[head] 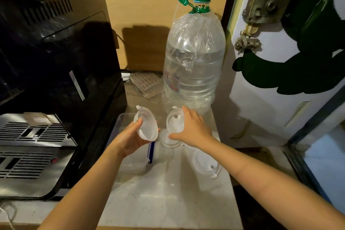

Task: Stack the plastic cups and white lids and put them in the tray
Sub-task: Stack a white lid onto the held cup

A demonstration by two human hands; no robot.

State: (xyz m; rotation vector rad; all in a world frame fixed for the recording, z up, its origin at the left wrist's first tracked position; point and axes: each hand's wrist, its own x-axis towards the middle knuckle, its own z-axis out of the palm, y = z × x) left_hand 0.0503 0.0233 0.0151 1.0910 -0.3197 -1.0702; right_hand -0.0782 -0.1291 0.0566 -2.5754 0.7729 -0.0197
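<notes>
White plastic lid (146,127), round, tilted on edge: gripped by the left hand (130,139), thumb on its near rim, fingers wrapped behind, above the tray.

Second white lid (175,122), tilted: pinched at its rim by the right hand (194,127), whose palm hides the lid's right side. Just beneath it lies a further lid (168,140), half covered by that hand.

Clear cup (206,162) with a white lid on top, near the right edge of the counter (168,201), close under the right forearm. Clear walls hard to make out against the pale surface; any other cups between it and the tray cannot be told apart.

Clear plastic tray (121,119) with a blue clip (151,152), at the counter's left edge beside the black machine; the left hand and forearm cover most of it, and its contents cannot be made out.

Large clear water bottle (194,65), green cap, at the back of the counter just behind both lids.

Black coffee machine (56,52) with metal drip grille, on the left, cut off by the frame.

Perforated flat piece (145,82), back, partly behind the bottle.

White door (280,80) with metal lock, right.
</notes>
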